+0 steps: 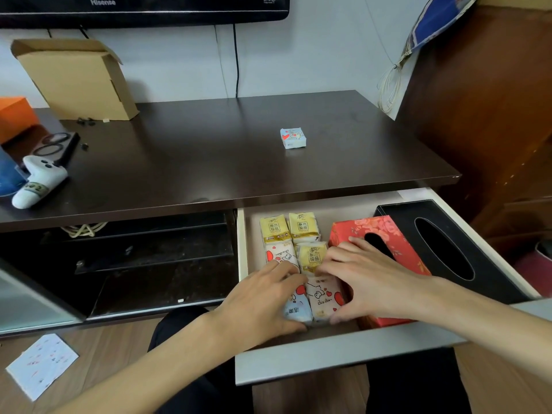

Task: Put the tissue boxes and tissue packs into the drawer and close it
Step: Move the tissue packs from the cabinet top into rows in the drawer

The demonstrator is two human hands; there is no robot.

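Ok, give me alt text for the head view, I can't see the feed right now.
Both hands, left hand and right hand, press on small tissue packs in the open drawer, beside a red tissue box and a black tissue box. One tissue pack lies alone on the dark tabletop above.

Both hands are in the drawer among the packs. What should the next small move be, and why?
Probably lift the right hand out and reach for the lone tissue pack on the tabletop. It looks like the only tissue item outside the open drawer; the red tissue box, black tissue box and other packs already lie inside, so closing would be premature.
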